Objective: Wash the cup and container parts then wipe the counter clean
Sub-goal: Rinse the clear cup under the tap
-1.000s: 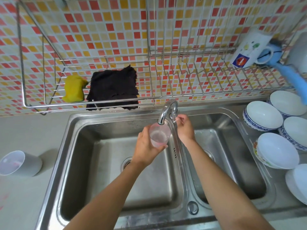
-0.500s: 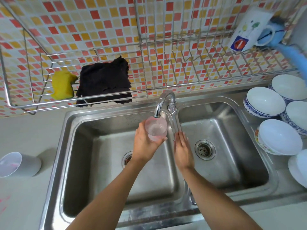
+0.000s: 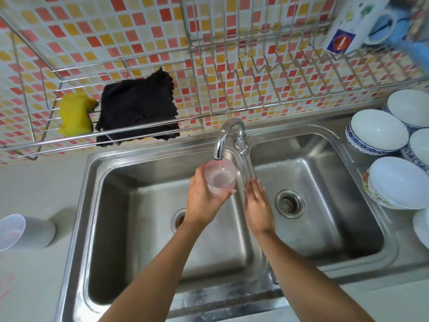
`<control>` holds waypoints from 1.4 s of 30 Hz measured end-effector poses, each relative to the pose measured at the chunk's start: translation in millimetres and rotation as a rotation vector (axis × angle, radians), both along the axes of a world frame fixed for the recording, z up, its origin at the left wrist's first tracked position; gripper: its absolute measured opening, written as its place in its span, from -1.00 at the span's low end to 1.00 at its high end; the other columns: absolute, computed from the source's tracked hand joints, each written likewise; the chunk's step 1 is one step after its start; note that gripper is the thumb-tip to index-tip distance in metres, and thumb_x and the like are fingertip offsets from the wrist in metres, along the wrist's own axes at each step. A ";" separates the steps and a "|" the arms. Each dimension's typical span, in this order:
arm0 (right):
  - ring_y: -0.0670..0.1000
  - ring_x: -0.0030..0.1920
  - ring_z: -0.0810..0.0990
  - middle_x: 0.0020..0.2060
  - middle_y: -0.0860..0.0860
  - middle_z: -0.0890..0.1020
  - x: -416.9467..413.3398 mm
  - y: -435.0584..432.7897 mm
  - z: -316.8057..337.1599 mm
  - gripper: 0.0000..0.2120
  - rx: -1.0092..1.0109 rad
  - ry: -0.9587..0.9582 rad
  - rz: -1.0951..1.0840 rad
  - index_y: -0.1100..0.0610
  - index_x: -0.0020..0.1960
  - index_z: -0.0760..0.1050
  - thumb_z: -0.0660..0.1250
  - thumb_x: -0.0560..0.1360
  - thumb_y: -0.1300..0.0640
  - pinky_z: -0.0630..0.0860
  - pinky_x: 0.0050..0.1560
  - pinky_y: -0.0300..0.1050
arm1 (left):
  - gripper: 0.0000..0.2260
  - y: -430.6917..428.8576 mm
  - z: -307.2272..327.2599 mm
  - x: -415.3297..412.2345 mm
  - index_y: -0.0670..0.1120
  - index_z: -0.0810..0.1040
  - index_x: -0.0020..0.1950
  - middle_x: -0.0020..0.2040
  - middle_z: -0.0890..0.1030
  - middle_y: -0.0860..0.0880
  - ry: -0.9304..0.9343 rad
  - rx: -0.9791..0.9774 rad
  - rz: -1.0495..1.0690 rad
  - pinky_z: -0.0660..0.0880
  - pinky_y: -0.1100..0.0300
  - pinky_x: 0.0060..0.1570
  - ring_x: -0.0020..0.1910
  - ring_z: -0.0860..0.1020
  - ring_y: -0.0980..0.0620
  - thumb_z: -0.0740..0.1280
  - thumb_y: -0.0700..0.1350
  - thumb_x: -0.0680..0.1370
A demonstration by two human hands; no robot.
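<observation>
My left hand (image 3: 202,201) grips a clear plastic cup (image 3: 220,176) with a pinkish tint, held upright right under the spout of the chrome faucet (image 3: 228,135), over the left basin of the steel sink (image 3: 130,180). Water sits in the cup. My right hand (image 3: 257,203) hovers with straight fingers over the divider between the two basins, just right of the cup, holding nothing. A grey container (image 3: 25,232) with a pale inside lies on its side on the counter at the far left.
A wire rack (image 3: 139,131) on the tiled wall holds a yellow sponge (image 3: 74,113) and a dark cloth (image 3: 137,108). A white mug (image 3: 362,22) lies on the rack at upper right. Several white bowls (image 3: 378,131) stand right of the sink. The right basin drain (image 3: 289,203) is uncovered.
My right hand left the faucet handle and dropped back to the divider beside the cup. My left hand keeps the cup under the spout. The view has tilted downward.
</observation>
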State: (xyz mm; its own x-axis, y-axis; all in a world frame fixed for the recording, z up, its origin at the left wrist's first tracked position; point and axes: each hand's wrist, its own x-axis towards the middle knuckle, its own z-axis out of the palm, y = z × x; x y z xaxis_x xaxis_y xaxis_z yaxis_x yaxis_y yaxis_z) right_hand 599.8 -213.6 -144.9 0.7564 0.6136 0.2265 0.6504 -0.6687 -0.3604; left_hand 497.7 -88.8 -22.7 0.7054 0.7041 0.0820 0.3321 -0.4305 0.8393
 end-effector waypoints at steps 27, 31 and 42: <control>0.19 0.37 0.41 0.32 0.23 0.48 1.0 1.8 -8.2 -0.64 0.038 -0.017 -0.019 0.35 0.33 0.43 0.28 0.56 0.26 0.42 0.31 0.06 | -0.20 28.7 -74.4 -80.9 0.02 0.33 0.27 0.15 0.43 -0.15 0.860 0.889 -0.154 0.30 -0.07 0.10 0.07 0.43 -0.14 0.56 -0.14 0.09; 0.22 0.36 0.41 0.32 0.27 0.47 4.3 1.1 -9.1 -0.65 0.034 0.000 -0.006 0.38 0.32 0.42 0.28 0.56 0.29 0.40 0.34 0.08 | -0.16 29.3 -66.5 -82.8 0.01 0.34 0.28 0.22 0.46 -0.16 0.854 1.019 -0.212 0.26 -0.10 0.18 0.16 0.46 -0.15 0.53 -0.24 0.04; 0.17 0.52 0.08 0.50 0.23 0.17 3.3 7.1 16.2 -0.56 -0.162 0.214 0.053 0.34 0.48 0.15 0.09 0.64 0.22 -0.04 0.50 0.05 | -0.31 35.4 -12.7 -139.1 0.01 0.49 0.25 0.12 0.54 -0.18 0.610 0.995 0.050 0.42 -0.13 0.07 0.05 0.40 -0.14 0.51 -0.30 0.14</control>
State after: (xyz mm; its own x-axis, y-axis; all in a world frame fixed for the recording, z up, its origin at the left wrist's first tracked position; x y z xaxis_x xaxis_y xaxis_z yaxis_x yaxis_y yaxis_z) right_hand 603.1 -206.5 -128.7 0.7422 0.6691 -0.0388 0.6069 -0.6955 -0.3846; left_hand 358.5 -53.4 -35.5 0.7914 0.5484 0.2702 0.5992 -0.7833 -0.1653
